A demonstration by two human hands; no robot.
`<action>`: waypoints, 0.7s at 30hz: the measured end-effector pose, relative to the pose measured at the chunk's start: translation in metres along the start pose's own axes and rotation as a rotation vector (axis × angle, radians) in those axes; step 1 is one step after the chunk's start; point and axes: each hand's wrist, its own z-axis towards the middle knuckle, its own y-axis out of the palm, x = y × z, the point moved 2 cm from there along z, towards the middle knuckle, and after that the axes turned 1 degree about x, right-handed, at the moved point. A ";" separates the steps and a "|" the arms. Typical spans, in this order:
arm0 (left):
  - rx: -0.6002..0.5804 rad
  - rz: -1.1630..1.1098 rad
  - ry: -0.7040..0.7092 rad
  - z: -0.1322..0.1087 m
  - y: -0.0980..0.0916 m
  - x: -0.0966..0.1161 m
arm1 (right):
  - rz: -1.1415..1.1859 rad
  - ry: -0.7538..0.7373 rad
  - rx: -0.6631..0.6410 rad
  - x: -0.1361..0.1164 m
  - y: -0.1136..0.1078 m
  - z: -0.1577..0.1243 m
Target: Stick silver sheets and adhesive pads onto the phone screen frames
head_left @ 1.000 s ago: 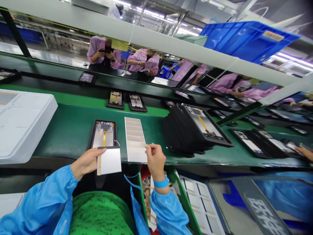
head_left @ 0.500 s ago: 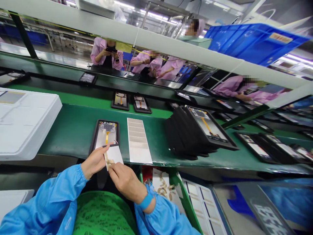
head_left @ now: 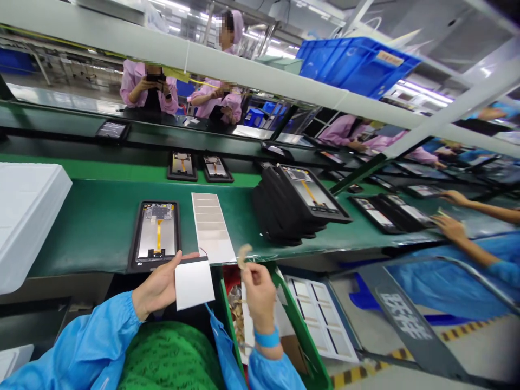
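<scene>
My left hand [head_left: 156, 287] grips a flat white battery [head_left: 195, 284] by its left side, thumb on top. The battery has a black band along its far edge and a thin wire there. Off to the right, my right hand [head_left: 260, 298] pinches a curled beige backing strip [head_left: 244, 254], apart from the battery. Beyond my left hand lies an opened tablet [head_left: 170, 233] in a black tray, its circuit board and orange ribbon cable showing. A white sheet with beige strips [head_left: 211, 222] lies beside it on the green bench.
A green bin [head_left: 311, 338] with peeled strips stands below my right hand. Stacked black trays [head_left: 280, 211] with tablets rise on the bench at right. White foam trays [head_left: 28, 216] are at left. A co-worker's hands [head_left: 453, 222] work at far right.
My right hand has moved right, away from the battery, with the curled strip in its fingers. The battery now lies flatter in my left hand. The view has turned right.
</scene>
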 end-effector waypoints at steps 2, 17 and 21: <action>0.012 -0.015 -0.009 0.003 0.001 -0.003 | -0.134 0.083 -0.018 0.053 -0.029 0.003; 0.229 0.058 0.316 -0.001 0.020 -0.014 | 0.007 -0.599 -0.666 -0.098 0.034 -0.047; 0.403 0.276 0.471 -0.037 -0.017 0.010 | 0.226 -0.406 -0.627 -0.105 0.054 -0.047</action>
